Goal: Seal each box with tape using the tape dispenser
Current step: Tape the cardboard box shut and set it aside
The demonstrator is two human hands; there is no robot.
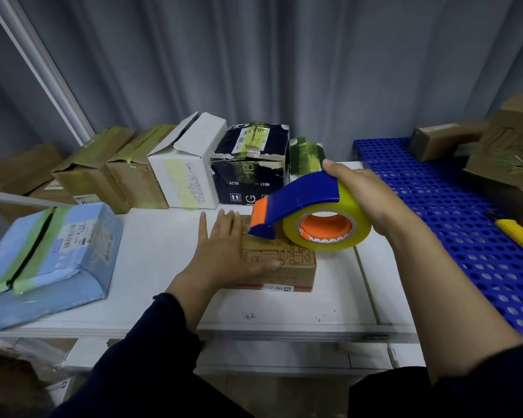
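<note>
A small flat brown cardboard box lies in the middle of the white table. My left hand rests flat on its top with straight fingers. My right hand grips the blue tape dispenser, which carries a yellowish clear tape roll with an orange core. The dispenser's orange front end sits at the box's far edge, close to my left fingertips.
A light blue taped box lies at the left. Along the back stand brown boxes, a white box and a dark blue box. A blue perforated shelf at the right holds a yellow utility knife and more cardboard boxes.
</note>
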